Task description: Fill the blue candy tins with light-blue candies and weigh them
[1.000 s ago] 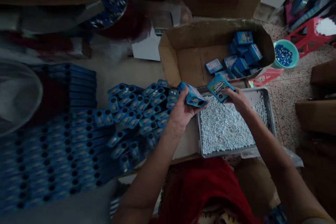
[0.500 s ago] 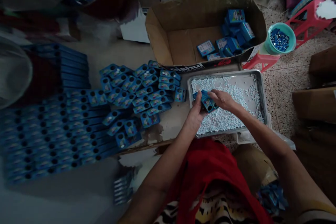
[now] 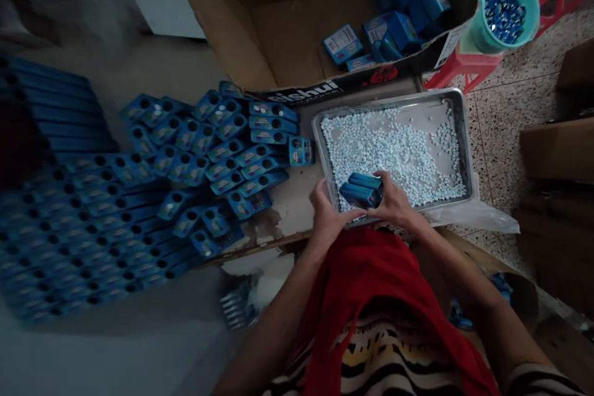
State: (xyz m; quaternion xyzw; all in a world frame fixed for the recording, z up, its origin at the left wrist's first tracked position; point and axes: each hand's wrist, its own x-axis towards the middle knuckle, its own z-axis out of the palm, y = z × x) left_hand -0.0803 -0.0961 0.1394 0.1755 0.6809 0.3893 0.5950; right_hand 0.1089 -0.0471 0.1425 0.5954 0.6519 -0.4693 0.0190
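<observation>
Both my hands meet over the near edge of a metal tray (image 3: 459, 136) filled with small white-blue pellets (image 3: 385, 148). Between them is a small blue box (image 3: 362, 190), lying on its side. My left hand (image 3: 327, 216) cups it from the left with curled fingers. My right hand (image 3: 394, 201) grips it from the right. A big heap of blue cartons with round holes (image 3: 218, 161) lies on the surface to the left of the tray.
An open cardboard box (image 3: 278, 31) behind the tray holds several blue boxes (image 3: 394, 25). A teal bowl of blue pieces (image 3: 505, 12) rests on a red stool (image 3: 459, 68) at the upper right. Flat blue cartons are stacked at far left (image 3: 55, 111). Brown boxes stand on the right floor.
A second ago each hand held a blue box above the tray's far edge. Both hands have come together and drawn back toward my body, down to the tray's near edge.
</observation>
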